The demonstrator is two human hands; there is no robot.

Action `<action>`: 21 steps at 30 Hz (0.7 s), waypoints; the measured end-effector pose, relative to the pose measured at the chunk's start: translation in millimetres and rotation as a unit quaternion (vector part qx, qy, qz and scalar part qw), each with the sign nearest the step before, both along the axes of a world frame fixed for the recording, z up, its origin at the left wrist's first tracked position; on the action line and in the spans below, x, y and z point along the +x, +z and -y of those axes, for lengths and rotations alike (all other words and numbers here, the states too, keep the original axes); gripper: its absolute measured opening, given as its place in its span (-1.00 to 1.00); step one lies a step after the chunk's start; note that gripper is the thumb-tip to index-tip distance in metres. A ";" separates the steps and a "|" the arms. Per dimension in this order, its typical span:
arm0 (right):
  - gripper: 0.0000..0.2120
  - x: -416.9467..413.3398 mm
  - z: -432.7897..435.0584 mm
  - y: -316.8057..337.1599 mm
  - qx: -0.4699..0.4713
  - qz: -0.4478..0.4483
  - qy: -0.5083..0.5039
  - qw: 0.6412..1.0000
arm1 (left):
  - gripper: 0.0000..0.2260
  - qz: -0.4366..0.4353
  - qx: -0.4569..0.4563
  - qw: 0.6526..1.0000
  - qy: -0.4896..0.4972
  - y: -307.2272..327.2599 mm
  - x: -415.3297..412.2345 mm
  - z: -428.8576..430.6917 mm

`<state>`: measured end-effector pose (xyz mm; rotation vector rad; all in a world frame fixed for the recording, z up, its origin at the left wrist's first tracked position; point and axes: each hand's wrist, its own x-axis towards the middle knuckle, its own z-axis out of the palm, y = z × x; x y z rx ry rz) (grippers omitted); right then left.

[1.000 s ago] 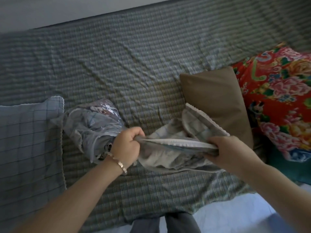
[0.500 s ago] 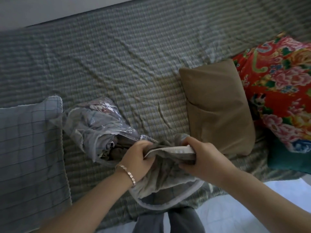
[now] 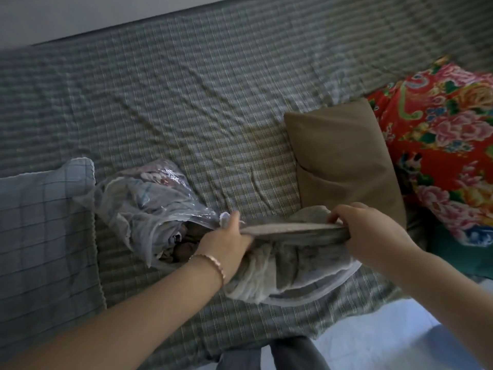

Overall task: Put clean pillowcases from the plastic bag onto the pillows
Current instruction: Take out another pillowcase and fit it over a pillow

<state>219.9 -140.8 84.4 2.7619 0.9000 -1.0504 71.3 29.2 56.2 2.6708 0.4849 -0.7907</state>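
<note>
Standing at the near edge of the bed (image 3: 186, 102), we hold a grey checked pillowcase (image 3: 288, 273) between both hands, its folded edge pulled into a taut, nearly level band. Our left hand (image 3: 226, 244), with a thin bracelet (image 3: 210, 261) on the wrist, grips the left end of that band, fingers curled tight round the cloth. Our right hand (image 3: 370, 231) grips the right end, knuckles up, its fingers (image 3: 346, 212) hooked over the edge and closed on it. The rest of the pillowcase sags below the band in a bunched heap with a pale trim, resting on the checked bedsheet near the bed's front edge. Just left of our left hand lies the clear plastic bag (image 3: 149, 206), crumpled, its open mouth turned toward us, with more folded fabric showing inside. The bag's far left side touches a blue checked pillow (image 3: 40, 236) that fills the left of the bed. Just beyond our right hand lies a bare brown pillow (image 3: 344, 161), and we cannot tell whether the pillowcase touches it. The brown pillow's right side meets a red floral cushion (image 3: 442, 145) at the right. A pale wall (image 3: 80, 14) runs along the far side of the bed, and light floor (image 3: 386, 337) and our grey trouser legs (image 3: 293, 353) show at the near edge.
</note>
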 end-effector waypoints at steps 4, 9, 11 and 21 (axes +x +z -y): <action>-0.48 -12.0 -3.3 -14.3 0.209 0.246 -0.050 0.945 | -0.53 0.081 -0.032 0.991 0.101 8.6 20.0 -4.6; -0.40 -55.8 -28.5 -72.1 0.348 0.116 0.236 0.900 | -0.50 0.144 -0.058 0.982 0.110 12.6 47.4 -4.1; -0.17 -56.2 -48.4 -92.6 0.149 -0.044 0.283 0.946 | -0.48 0.127 -0.030 0.987 0.091 10.3 56.0 -5.1; -0.38 26.3 -10.4 -146.7 0.271 -0.056 0.250 0.928 | -0.47 -0.073 0.160 0.944 0.281 -26.6 114.2 -42.4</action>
